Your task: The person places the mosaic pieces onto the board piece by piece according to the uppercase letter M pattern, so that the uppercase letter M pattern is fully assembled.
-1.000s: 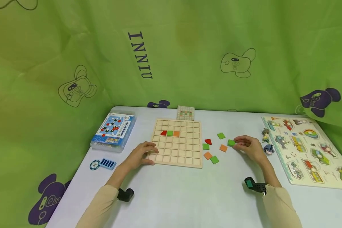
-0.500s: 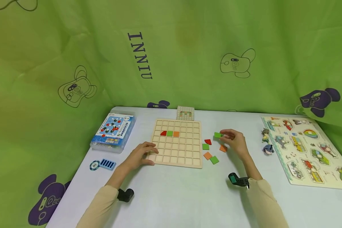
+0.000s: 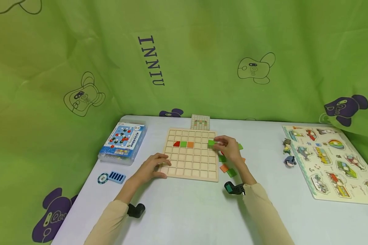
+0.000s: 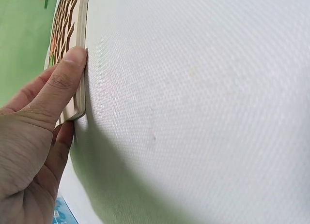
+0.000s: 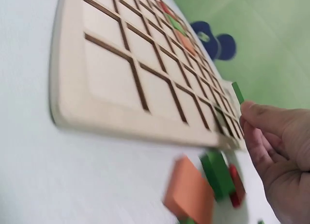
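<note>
While the left hand [image 3: 151, 167] rests on the near left corner of the wooden grid board [image 3: 191, 154], thumb pressed against its edge, the right hand [image 3: 230, 148] pinches a green tile [image 3: 211, 143] between curled fingertips. The tile is held just above the board's right-hand column, level with the row holding one red, one green and one orange tile. Loose tiles [image 3: 227, 169] lie on the bench [image 3: 196, 207] just right of the board.

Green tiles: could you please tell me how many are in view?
5: one on the board at, one pinched by the right hand at, three loose at. The hand may hide more.
</note>
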Available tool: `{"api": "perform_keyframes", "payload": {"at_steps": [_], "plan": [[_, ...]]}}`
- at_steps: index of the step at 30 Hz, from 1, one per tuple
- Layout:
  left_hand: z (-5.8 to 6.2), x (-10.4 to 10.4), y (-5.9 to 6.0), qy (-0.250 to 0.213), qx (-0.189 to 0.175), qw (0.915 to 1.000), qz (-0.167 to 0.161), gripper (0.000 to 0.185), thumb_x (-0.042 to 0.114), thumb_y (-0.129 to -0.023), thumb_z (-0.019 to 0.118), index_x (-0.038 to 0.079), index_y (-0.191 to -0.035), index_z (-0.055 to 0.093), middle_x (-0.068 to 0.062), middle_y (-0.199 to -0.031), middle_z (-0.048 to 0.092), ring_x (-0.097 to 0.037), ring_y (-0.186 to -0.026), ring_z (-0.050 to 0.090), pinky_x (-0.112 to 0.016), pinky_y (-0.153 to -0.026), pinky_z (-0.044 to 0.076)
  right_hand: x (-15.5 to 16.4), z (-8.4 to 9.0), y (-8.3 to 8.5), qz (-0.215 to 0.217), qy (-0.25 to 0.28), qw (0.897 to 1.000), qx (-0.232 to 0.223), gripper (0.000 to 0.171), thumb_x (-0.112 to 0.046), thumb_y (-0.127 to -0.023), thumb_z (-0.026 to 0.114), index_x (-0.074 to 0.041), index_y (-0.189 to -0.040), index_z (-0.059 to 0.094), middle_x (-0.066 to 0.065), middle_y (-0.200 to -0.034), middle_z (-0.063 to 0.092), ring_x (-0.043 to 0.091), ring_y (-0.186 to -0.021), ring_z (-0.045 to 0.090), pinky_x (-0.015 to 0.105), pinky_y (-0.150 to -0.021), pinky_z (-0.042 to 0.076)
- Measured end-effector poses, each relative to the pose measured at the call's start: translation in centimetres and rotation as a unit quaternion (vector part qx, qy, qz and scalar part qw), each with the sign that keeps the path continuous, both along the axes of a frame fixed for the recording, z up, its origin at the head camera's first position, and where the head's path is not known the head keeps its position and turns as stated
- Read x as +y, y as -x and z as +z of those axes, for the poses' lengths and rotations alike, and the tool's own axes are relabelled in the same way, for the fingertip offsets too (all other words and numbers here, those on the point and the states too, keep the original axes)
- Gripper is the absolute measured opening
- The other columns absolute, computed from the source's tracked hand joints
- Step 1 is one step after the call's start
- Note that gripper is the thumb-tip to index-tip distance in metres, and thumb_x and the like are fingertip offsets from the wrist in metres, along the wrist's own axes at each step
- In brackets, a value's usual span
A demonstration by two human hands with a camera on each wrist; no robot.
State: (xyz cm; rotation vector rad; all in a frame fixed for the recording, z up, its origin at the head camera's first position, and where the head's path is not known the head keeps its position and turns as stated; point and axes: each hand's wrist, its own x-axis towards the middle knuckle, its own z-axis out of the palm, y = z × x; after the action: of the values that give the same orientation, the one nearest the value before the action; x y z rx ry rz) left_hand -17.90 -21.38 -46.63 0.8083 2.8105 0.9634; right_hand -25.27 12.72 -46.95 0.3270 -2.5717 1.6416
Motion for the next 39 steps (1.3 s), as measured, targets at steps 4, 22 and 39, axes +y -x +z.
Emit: {"api": "perform_keyframes", "payload": {"at_steps": [4,22,39], "plan": [[0.0,0.0,-0.1,0.003,0.001,1.0000,0.002,0.043,0.018,-0.071,0.081,0.010,-0.110,0.067,-0.015,-0.132,0.052,-0.038,-0.122,0.045,-0.056,-0.100,0.038,-1.7,-0.4,0.3,0.022,-0.021,0.999,0.020,0.031,0.002,-0.081,0.073,0.007,-0.110,0.065,0.022,-0.105,0.068,0.033,-0.090,0.067,0.034,-0.076,0.056],[0.1,0.1,-0.1,-0.003,0.001,1.0000,0.001,0.042,0.017,-0.072,0.081,0.009,-0.111,0.067,-0.015,-0.131,0.052,-0.038,-0.121,0.046,-0.055,-0.100,0.038,-4.9,0.1,1.3,0.074,-0.034,0.996,0.041,0.027,0.008,-0.081,0.071,0.011,-0.106,0.064,0.025,-0.100,0.068,0.036,-0.087,0.067,0.041,-0.077,0.056],[-0.4,0.2,0.0,-0.011,0.014,0.9998,0.006,0.043,0.017,-0.069,0.083,0.010,-0.108,0.068,-0.014,-0.128,0.055,-0.038,-0.119,0.048,-0.055,-0.098,0.039,6.3,0.5,-0.2,0.136,-0.076,0.987,-0.031,0.034,0.007,-0.081,0.071,0.006,-0.113,0.063,0.021,-0.110,0.066,0.033,-0.097,0.064,0.030,-0.082,0.054]]}}
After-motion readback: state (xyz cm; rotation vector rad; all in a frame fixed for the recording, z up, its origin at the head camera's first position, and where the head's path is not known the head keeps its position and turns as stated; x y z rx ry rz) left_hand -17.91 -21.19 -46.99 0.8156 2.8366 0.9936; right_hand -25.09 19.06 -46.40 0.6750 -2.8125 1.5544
